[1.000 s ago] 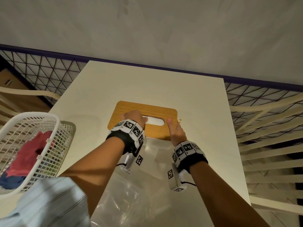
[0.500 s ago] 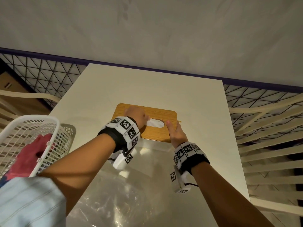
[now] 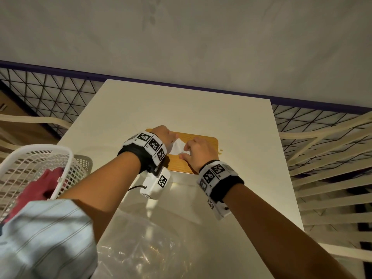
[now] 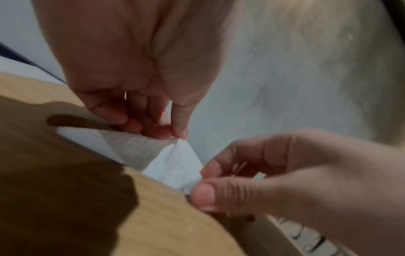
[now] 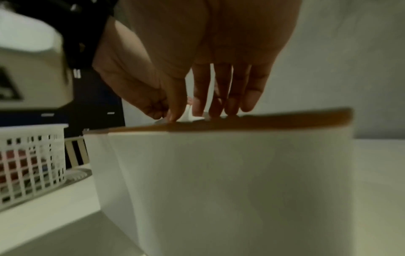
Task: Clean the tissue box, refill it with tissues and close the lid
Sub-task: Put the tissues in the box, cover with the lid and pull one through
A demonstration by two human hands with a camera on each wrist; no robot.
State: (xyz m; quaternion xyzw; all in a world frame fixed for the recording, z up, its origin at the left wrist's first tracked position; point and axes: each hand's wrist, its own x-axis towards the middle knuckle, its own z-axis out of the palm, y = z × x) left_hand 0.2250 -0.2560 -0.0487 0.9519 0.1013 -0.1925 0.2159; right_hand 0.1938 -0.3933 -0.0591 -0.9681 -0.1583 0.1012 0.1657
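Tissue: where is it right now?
Head view, table centre: the tissue sticks up through the wooden lid's slot, pinched between left hand and right hand.

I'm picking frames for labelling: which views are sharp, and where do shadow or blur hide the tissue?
Head view: sharp, tissue clear. Left wrist view: soft, dark shadow across the lid, tissue still readable. Right wrist view: blurred, dim, tissue nearly hidden behind the right hand.
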